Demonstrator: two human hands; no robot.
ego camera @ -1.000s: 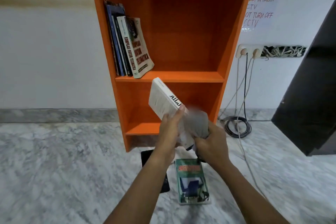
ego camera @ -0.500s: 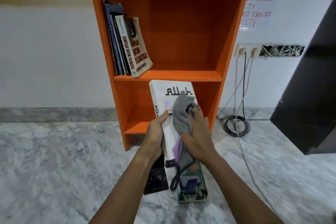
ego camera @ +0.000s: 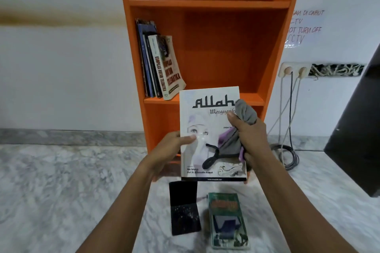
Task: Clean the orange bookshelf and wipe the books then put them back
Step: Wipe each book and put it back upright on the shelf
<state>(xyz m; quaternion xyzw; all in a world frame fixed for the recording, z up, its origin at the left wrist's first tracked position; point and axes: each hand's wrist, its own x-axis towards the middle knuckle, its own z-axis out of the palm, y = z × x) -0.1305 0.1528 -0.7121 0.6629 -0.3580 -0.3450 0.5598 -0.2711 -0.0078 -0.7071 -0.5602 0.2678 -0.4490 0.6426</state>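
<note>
1. Currently the right hand (ego camera: 249, 135) is fisted round a bunched grey cloth (ego camera: 245, 114), which lies against the right part of the white book (ego camera: 205, 109)'s front cover. A dark loop (ego camera: 210, 157) from the cloth dangles over the lower cover.
2. Left hand (ego camera: 168, 148) pinches the book's left edge, thumb on the cover, fingers hidden behind. My read: this hand carries the weight.
3. Book attitude: upright, long axis vertical, cover facing the camera, held off the floor in front of the orange bookshelf (ego camera: 275, 47)'s lower bay.
4. Key relation: the middle shelf board (ego camera: 254, 99) sits just behind the book's top edge. Free space is right of the shelved books (ego camera: 160, 68), which lean against the left wall. So the target lies up and away from the grip, on the left hand's side.
5. Judgement: wipe in progress. Reshelving likely needs a lift and forward push, spine kept vertical.
6. On the floor below: green book (ego camera: 226, 220) and black book (ego camera: 184, 211), lying flat, side by side, apart.
</note>
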